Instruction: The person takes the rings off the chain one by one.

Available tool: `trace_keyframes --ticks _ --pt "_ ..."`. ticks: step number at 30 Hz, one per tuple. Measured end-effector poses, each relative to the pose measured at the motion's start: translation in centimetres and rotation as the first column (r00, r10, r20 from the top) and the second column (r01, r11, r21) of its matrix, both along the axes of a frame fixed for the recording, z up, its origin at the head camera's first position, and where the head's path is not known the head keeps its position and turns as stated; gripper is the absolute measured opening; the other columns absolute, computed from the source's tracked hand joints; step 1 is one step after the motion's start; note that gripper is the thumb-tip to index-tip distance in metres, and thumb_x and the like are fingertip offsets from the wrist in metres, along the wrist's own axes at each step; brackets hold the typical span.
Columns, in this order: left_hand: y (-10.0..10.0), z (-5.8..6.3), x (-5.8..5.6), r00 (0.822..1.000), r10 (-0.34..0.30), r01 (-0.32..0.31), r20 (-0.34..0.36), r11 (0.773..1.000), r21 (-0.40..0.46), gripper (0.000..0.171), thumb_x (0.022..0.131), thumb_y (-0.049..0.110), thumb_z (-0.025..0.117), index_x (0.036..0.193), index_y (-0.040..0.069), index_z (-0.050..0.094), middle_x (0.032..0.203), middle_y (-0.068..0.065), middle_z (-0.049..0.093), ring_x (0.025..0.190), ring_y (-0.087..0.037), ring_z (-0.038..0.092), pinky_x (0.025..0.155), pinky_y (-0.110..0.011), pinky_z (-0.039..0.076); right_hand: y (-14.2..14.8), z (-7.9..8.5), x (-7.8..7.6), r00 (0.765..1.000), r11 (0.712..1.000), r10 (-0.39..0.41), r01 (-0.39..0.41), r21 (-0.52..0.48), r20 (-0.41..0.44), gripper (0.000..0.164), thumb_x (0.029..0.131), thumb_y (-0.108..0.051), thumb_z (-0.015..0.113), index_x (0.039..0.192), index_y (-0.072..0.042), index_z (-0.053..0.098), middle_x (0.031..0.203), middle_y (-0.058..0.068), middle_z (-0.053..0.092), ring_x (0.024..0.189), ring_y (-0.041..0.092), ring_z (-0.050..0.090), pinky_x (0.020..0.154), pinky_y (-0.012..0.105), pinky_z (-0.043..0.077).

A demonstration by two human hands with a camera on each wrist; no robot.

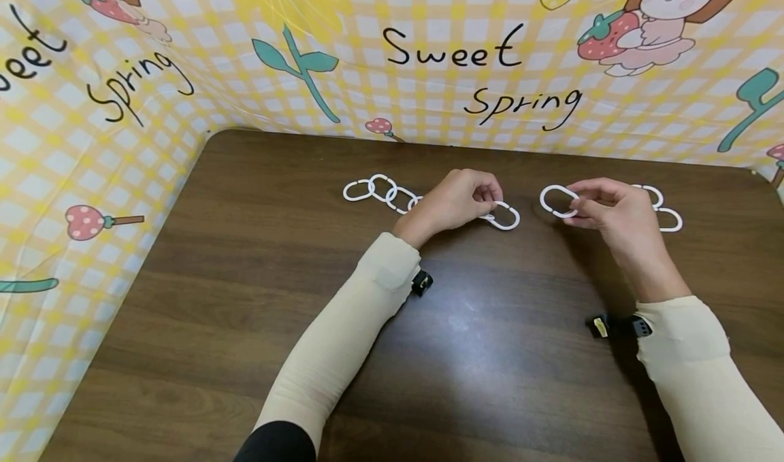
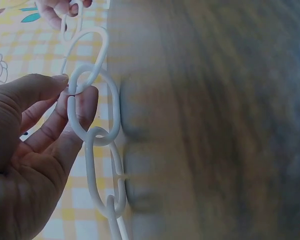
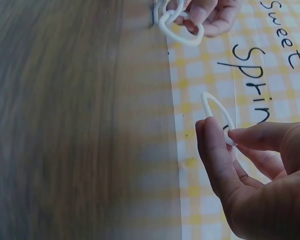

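Note:
A chain of white oval plastic links [image 1: 382, 188] trails to the left behind my left hand [image 1: 456, 200]. That hand pinches the chain near its right end between thumb and fingers, and the end link [image 1: 507, 217] sticks out to the right. In the left wrist view, the pinched link [image 2: 115, 105] hooks through its neighbours. My right hand [image 1: 618, 217] pinches a single white link [image 1: 554, 188], which has a small gap in its ring, by its right side. Seen from the right wrist, this loose link [image 3: 217, 102] stands edge-on between thumb and fingers, apart from the chain.
More white links [image 1: 672, 220] lie on the brown wooden table [image 1: 245, 299] just right of my right hand, partly hidden by it. A yellow checked cloth [image 1: 429, 108] with printed figures stands along the table's back and left edges.

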State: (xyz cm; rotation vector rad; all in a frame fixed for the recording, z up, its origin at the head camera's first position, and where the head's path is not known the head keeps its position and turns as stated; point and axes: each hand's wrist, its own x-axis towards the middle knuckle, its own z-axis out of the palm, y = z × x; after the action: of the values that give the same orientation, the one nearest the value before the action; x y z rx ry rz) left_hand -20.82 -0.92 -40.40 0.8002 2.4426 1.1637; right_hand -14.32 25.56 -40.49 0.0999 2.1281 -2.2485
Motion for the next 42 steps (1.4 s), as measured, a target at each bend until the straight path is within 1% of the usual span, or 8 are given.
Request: trace_keyframes --ticks 9,16,18,25,31,39,41,42 --pt "0.1 -0.2 -0.1 1.0 -0.002 0.002 -0.005 1.0 0.004 0.008 0.099 0.005 0.068 0.104 0.005 0.075 0.09 -0.002 0.069 0.084 -0.011 0.061 0.076 -0.018 0.048 2.1 -0.4 0.2 1.0 0.999 -0.001 0.001 -0.038 0.014 0.034 0.093 0.019 0.06 0.099 -0.008 0.079 0.082 0.001 0.07 0.072 0.009 0.073 0.068 0.023 0.062" --pt "0.0 -0.2 -0.1 1.0 -0.004 0.004 0.0 1.0 0.008 0.008 0.099 0.005 0.068 0.103 0.005 0.075 0.09 -0.002 0.069 0.084 -0.012 0.061 0.076 -0.019 0.049 3.9 -0.2 0.4 0.999 0.999 -0.038 0.039 -0.034 0.039 0.034 0.095 0.018 0.059 0.097 -0.009 0.081 0.082 0.0 0.072 0.074 0.008 0.074 0.068 0.022 0.062" --pt "0.0 -0.2 -0.1 1.0 -0.006 0.006 -0.002 1.0 0.006 0.008 0.099 0.005 0.068 0.103 0.005 0.075 0.09 -0.002 0.069 0.084 -0.011 0.061 0.076 -0.018 0.049 4.4 -0.3 0.5 0.998 0.997 -0.046 0.048 -0.058 0.034 0.034 0.094 0.019 0.058 0.096 -0.007 0.08 0.08 0.001 0.072 0.073 0.008 0.074 0.067 0.023 0.062" --pt "0.0 -0.1 -0.1 1.0 -0.011 0.011 -0.001 1.0 0.006 0.008 0.099 0.006 0.069 0.104 0.005 0.075 0.091 -0.003 0.069 0.085 -0.012 0.061 0.076 -0.018 0.049 5.9 -0.4 0.3 0.993 0.994 -0.105 0.102 0.045 0.061 0.036 0.096 0.015 0.059 0.09 -0.014 0.079 0.078 -0.003 0.074 0.069 0.006 0.073 0.064 0.022 0.061" --pt "-0.1 -0.1 -0.1 1.0 -0.008 0.008 0.003 1.0 0.007 0.008 0.099 0.006 0.068 0.104 0.006 0.075 0.09 -0.002 0.069 0.085 -0.012 0.061 0.076 -0.019 0.049 7.0 -0.5 -0.2 0.991 0.994 -0.106 0.105 0.016 0.08 0.036 0.095 0.017 0.058 0.087 -0.012 0.079 0.084 -0.007 0.076 0.069 0.006 0.073 0.06 0.022 0.061" --pt "-0.1 -0.2 -0.1 1.0 -0.016 0.016 0.008 1.0 0.011 0.008 0.1 0.006 0.068 0.104 0.006 0.075 0.09 -0.002 0.069 0.084 -0.012 0.061 0.076 -0.019 0.049 7.8 -0.5 -0.5 0.984 0.986 -0.109 0.089 0.142 0.142 0.04 0.097 0.014 0.058 0.082 -0.017 0.079 0.081 -0.012 0.075 0.064 0.005 0.072 0.057 0.022 0.06" --pt "-0.1 -0.2 -0.1 1.0 -0.016 0.016 0.017 1.0 0.006 0.008 0.1 0.007 0.067 0.105 0.006 0.075 0.091 -0.002 0.069 0.085 -0.012 0.06 0.076 -0.019 0.049 7.9 -0.5 -0.6 0.981 0.981 -0.11 0.081 0.177 0.159 0.041 0.098 0.013 0.058 0.081 -0.018 0.078 0.08 -0.014 0.074 0.062 0.005 0.072 0.057 0.022 0.059" --pt "-0.2 -0.2 -0.1 1.0 -0.017 0.017 0.019 1.0 0.004 0.008 0.101 0.007 0.067 0.105 0.006 0.075 0.091 -0.002 0.069 0.085 -0.012 0.06 0.077 -0.02 0.049 7.9 -0.5 -0.6 0.981 0.973 -0.113 0.076 0.219 0.161 0.043 0.098 0.012 0.058 0.08 -0.021 0.078 0.079 -0.016 0.073 0.062 0.004 0.071 0.058 0.021 0.059"
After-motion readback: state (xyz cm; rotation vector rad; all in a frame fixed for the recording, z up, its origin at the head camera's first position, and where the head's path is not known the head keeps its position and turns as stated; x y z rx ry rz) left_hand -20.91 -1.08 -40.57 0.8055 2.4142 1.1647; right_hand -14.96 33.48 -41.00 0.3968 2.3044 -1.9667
